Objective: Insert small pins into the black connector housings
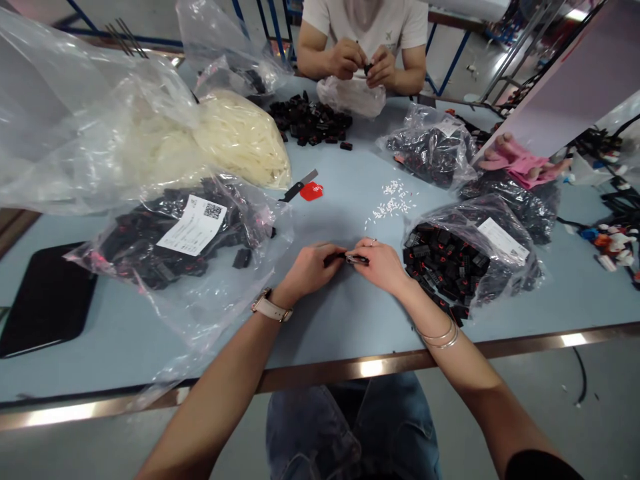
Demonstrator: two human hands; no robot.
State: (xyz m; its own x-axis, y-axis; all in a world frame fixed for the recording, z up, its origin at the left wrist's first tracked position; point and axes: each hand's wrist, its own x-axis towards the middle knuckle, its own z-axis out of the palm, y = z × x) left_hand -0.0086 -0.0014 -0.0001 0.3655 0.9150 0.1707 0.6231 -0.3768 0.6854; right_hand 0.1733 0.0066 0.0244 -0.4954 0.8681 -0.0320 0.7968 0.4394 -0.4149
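My left hand [315, 267] is closed, pinching a small black plastic connector [341, 256] that my fingers mostly hide. Touching it from the other side, my right hand [381, 265] is closed around a small shiny metal tool [357, 259] whose exact kind I cannot make out. Both hands meet low over the blue-grey table. Just beyond them lies a scatter of tiny white pieces [393, 200]. On the right, an open clear bag [505, 267] spills black connectors [443, 267] with orange parts. To the left, another clear bag [175, 227] with a white label holds similar black pieces.
A black-handled knife [300, 187] lies beside a red piece [312, 191]. Behind are a bag of cream-coloured strips [240, 140] and a connector pile [310, 120]. A co-worker [365, 53] handles a small black part opposite. A black tablet-like slab [47, 297] lies left.
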